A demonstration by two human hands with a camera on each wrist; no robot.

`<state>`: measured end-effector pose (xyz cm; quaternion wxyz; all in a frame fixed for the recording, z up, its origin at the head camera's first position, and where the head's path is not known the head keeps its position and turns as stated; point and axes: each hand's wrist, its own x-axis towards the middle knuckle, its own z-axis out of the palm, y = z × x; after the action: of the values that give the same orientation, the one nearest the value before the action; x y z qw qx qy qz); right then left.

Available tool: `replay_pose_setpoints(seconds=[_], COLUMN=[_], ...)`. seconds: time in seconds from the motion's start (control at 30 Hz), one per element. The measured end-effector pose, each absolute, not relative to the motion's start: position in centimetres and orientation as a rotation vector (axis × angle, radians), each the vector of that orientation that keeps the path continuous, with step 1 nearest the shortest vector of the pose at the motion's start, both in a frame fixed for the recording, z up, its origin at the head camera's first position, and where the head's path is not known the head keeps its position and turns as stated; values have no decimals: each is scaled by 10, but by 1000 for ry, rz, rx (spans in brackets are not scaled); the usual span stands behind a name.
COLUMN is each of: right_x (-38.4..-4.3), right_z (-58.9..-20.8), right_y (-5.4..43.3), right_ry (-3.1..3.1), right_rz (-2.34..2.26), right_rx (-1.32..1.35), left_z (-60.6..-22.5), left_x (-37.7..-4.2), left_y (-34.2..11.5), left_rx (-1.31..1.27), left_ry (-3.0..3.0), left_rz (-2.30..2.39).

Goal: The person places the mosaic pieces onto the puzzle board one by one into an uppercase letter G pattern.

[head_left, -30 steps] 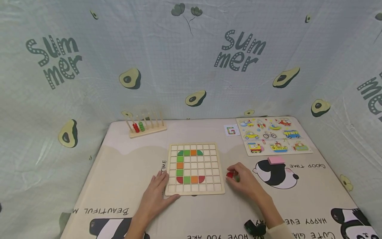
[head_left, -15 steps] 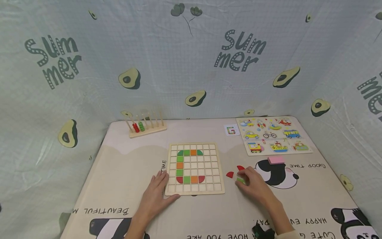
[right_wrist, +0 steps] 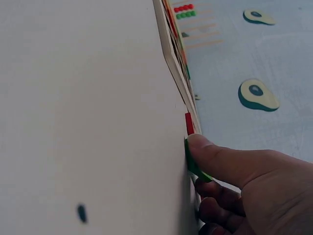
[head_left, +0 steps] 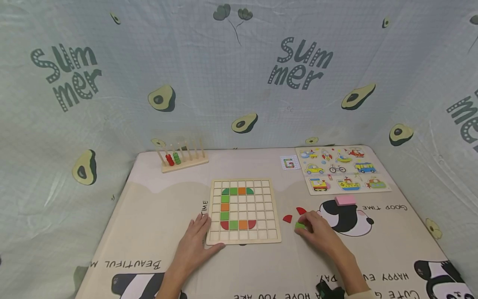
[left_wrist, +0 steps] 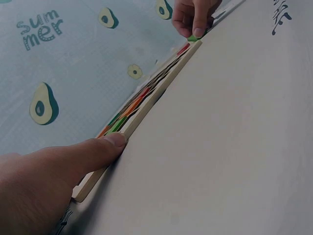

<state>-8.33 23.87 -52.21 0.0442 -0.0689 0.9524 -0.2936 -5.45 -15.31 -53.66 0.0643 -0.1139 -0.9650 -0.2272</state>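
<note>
My left hand [head_left: 192,241] rests at the near left corner of a wooden grid board [head_left: 276,232], its thumb along the near edge. Green, orange and red tiles sit in the grid in a C-like outline. To the right of the board, my right hand [head_left: 321,232] pinches a green tile [head_left: 300,225] between thumb and fingers, close to the tabletop. In the right wrist view the green tile [right_wrist: 192,161] shows under the thumb. Two red quarter-round tiles lie by that hand: one red tile [head_left: 287,218] nearer the board, another red tile [head_left: 301,211] beside the fingers.
A small pattern card [head_left: 290,162] lies behind the board. At the back right is a vehicle picture puzzle [head_left: 347,170], with a pink block [head_left: 345,200] in front. A wooden peg rack [head_left: 186,164] with red and green beads stands at the back left.
My right hand has moved right, away from the board. The red tile it was at now lies on the table, and the green tile is in its fingers. The left hand has stayed put.
</note>
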Motion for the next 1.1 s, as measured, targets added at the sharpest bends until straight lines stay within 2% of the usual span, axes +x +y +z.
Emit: replay_pose_setpoints(seconds=[0.43, 1.1], right_x=[-89, -112], right_z=[-516, -507], right_y=[231, 193], right_ry=[2907, 2920], right_rz=[-989, -1029], right_rx=[-253, -560], left_z=[-538, -539], left_x=[-53, -53], left_y=[-154, -154], left_rx=[-358, -354], left_ry=[-2894, -2888], left_rz=[-682, -679])
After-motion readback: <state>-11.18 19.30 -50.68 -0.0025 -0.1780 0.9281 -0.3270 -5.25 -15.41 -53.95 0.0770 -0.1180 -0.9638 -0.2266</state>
